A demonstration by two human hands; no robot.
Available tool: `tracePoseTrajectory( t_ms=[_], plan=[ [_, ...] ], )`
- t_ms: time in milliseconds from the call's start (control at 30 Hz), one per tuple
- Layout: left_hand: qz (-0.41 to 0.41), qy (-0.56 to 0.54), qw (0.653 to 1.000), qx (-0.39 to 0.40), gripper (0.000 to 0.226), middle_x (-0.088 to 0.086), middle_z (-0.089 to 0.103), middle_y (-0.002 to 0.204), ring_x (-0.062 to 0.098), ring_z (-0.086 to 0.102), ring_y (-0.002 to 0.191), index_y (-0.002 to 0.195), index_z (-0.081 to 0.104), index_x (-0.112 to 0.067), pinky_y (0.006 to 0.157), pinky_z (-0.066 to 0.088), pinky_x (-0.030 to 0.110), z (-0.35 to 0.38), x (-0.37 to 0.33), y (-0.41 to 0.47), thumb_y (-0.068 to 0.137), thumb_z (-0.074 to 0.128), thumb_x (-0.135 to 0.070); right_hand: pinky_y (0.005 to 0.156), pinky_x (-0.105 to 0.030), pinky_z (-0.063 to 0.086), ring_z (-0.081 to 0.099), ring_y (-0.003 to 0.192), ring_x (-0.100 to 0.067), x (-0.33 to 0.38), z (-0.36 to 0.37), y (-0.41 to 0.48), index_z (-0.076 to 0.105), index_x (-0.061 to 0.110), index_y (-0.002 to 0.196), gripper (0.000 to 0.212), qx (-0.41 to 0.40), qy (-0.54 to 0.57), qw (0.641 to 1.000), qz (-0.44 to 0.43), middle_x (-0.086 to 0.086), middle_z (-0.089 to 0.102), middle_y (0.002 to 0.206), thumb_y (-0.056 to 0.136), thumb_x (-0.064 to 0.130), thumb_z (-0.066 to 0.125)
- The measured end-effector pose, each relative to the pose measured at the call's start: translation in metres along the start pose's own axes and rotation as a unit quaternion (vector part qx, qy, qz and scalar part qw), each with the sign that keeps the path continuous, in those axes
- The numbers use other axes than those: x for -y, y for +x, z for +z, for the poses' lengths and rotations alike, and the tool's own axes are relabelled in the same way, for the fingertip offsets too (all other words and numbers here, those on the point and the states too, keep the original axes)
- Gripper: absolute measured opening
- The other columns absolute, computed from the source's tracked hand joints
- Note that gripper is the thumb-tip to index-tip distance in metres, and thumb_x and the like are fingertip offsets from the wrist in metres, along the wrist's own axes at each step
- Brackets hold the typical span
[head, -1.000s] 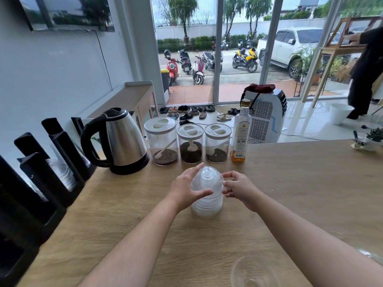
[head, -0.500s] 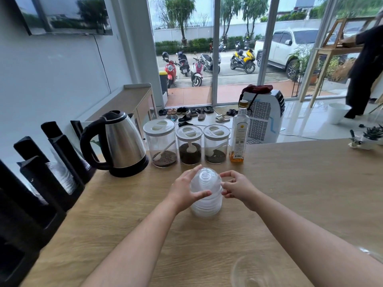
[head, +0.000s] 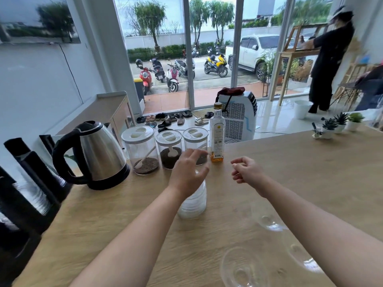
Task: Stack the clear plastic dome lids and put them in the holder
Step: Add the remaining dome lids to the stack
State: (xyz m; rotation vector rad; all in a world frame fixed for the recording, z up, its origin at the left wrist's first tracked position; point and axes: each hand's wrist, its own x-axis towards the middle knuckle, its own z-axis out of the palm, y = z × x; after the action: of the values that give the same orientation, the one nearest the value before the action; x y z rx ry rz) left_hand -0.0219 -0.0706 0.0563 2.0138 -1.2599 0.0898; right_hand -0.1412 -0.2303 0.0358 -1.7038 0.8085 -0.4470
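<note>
Both hands have just let go of the stack of dome lids (head: 192, 201) standing on the tabletop (head: 310, 175): the left hand (head: 187, 172) hovers over its top, grip open, the right hand (head: 247, 171) has pulled aside, loosely curled and empty, so stacking here looks done while loose lids (head: 269, 220) remain nearby

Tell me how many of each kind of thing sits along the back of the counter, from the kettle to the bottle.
Kettle: 1
Jars: 3, left, middle, right
Bottle: 1
Total: 5
</note>
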Motion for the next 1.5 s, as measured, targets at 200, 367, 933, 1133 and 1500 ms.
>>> tracePoseTrajectory(
  t_ms=[200,367,933,1133,1500],
  plan=[
    [0.084,0.045,0.987,0.129,0.035,-0.001,0.055,0.122,0.017,0.051,0.117,0.114,0.060,-0.023,0.101,0.042,0.034,0.057,-0.034,0.004,0.081,0.065,-0.035,0.054,-0.024,0.043,0.056,0.058,-0.016,-0.024,-0.064,-0.034,0.063,0.014,0.085,0.015,-0.114,-0.066,0.991,-0.016,-0.007,0.061,0.071,0.090,0.009,0.049],
    [0.150,0.100,0.944,0.278,0.044,-0.004,0.053,0.125,0.018,0.050,0.118,0.115,0.059,-0.030,0.101,0.041,0.034,0.099,-0.050,-0.002,0.075,0.068,-0.046,0.066,-0.028,0.045,0.060,0.068,-0.020,-0.051,-0.116,-0.072,0.066,0.015,0.084,0.012,-0.195,-0.170,0.966,0.024,-0.004,0.066,0.074,0.086,0.017,0.055],
    [0.264,0.230,0.878,0.326,0.022,-0.006,0.069,0.107,0.017,0.057,0.109,0.098,0.069,-0.024,0.085,0.037,0.028,0.152,-0.067,-0.017,0.087,0.050,-0.026,0.097,-0.030,0.041,0.047,0.115,-0.018,-0.125,-0.169,-0.144,0.057,0.020,0.103,0.027,-0.094,-0.482,0.867,0.088,0.001,0.052,0.118,0.081,0.035,0.062],
    [0.268,0.178,0.906,0.274,0.018,-0.009,0.071,0.100,0.013,0.052,0.105,0.096,0.072,-0.025,0.084,0.039,0.029,0.150,-0.064,-0.011,0.088,0.058,-0.034,0.104,-0.032,0.036,0.040,0.123,-0.020,-0.139,-0.168,-0.143,0.053,0.021,0.116,0.037,-0.128,-0.480,0.861,0.109,0.001,0.044,0.135,0.086,0.041,0.056],
    [0.115,-0.049,0.984,0.131,0.014,0.002,0.062,0.094,0.014,0.053,0.079,0.094,0.069,-0.012,0.072,0.040,0.022,0.116,-0.069,0.006,0.092,0.055,-0.014,0.108,-0.031,0.029,0.035,0.133,-0.027,-0.096,-0.156,-0.108,0.051,0.023,0.088,0.018,-0.159,-0.405,0.900,0.006,-0.007,0.038,0.146,0.084,0.035,0.063]
  ],
)
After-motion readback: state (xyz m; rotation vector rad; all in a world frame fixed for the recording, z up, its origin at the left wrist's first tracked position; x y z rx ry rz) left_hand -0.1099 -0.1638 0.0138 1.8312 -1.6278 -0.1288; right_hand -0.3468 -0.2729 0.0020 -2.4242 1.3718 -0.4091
